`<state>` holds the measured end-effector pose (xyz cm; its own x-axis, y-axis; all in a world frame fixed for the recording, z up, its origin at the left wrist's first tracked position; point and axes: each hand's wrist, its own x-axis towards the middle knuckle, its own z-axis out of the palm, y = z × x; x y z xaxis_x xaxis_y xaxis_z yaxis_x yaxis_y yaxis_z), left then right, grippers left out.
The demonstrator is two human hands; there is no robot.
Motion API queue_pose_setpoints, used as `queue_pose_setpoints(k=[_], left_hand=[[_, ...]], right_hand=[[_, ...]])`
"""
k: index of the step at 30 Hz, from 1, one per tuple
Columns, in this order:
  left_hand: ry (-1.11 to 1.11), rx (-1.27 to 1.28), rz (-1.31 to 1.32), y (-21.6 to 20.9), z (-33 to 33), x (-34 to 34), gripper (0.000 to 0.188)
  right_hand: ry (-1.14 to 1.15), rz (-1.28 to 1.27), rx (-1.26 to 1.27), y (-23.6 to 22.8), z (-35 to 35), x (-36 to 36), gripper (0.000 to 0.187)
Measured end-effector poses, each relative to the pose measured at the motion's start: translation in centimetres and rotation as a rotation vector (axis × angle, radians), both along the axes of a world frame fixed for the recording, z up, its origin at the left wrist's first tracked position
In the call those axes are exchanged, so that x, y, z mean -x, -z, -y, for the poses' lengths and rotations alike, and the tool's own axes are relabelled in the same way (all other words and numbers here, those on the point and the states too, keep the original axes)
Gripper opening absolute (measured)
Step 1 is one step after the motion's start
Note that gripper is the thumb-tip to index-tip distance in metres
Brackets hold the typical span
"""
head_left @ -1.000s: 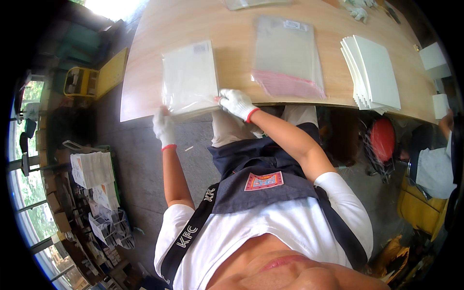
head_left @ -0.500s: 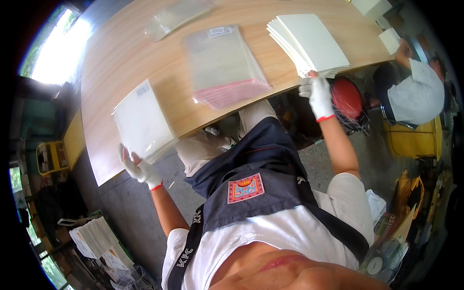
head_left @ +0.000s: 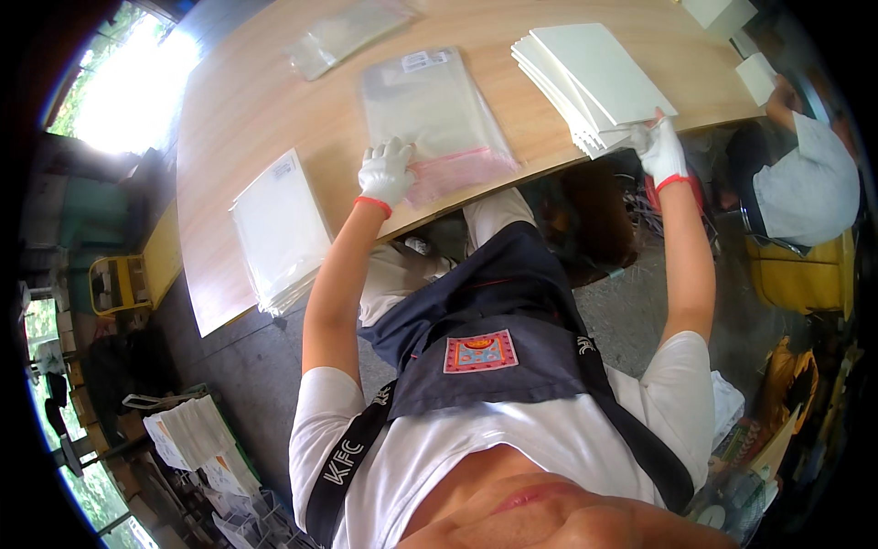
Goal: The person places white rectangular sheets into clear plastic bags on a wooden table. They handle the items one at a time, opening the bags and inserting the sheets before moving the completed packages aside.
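Observation:
My left hand (head_left: 387,171), in a white glove with a red cuff, lies with fingers stretched over the left edge of a pile of clear plastic bags (head_left: 425,105) with a pink strip along its near end. At the table's near edge, my right hand (head_left: 660,151), gloved the same with a bare thumb tip showing, pinches the near corner of the top white booklet or board (head_left: 604,73). That one sits askew on a fanned white stack (head_left: 558,87). Left of my left arm is a pile of white pieces in clear bags (head_left: 283,206), overhanging the edge.
Another clear bag bundle (head_left: 347,37) lies farther back on the wooden table (head_left: 247,110). At the far right a seated person (head_left: 809,183) handles a white piece (head_left: 757,78). A crate of papers (head_left: 197,435) stands on the floor at lower left.
My left hand has left the bagged pile and moved right onto the plastic bags. My right hand has shifted right, and the top white piece now sticks out farther from its stack.

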<state>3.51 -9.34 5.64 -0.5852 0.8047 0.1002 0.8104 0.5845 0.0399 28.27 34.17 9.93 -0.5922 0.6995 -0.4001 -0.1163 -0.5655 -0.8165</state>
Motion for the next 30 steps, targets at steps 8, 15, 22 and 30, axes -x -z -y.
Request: queue_pose_setpoints(k=[8, 15, 22, 30], left_hand=[[-0.299, 0.202, 0.063, -1.9, -2.1, 0.4, 0.032], [-0.269, -0.116, 0.244, -0.7, -0.4, 2.2, 0.027], [-0.186, -0.320, 0.147, 0.6, 1.1, 1.0, 0.032], [-0.279, -0.456, 0.266, -2.1, 1.4, 0.3, 0.035]], right_hand=[[0.043, -0.112, -0.060, -2.2, 1.2, 1.6, 0.014], [-0.624, -0.187, -0.004, -3.6, 16.0, -2.8, 0.042], [-0.728, -0.365, 0.370, 8.2, 17.8, -1.8, 0.038], [-0.294, -0.107, 0.389, 7.8, 21.5, 0.0, 0.015]])
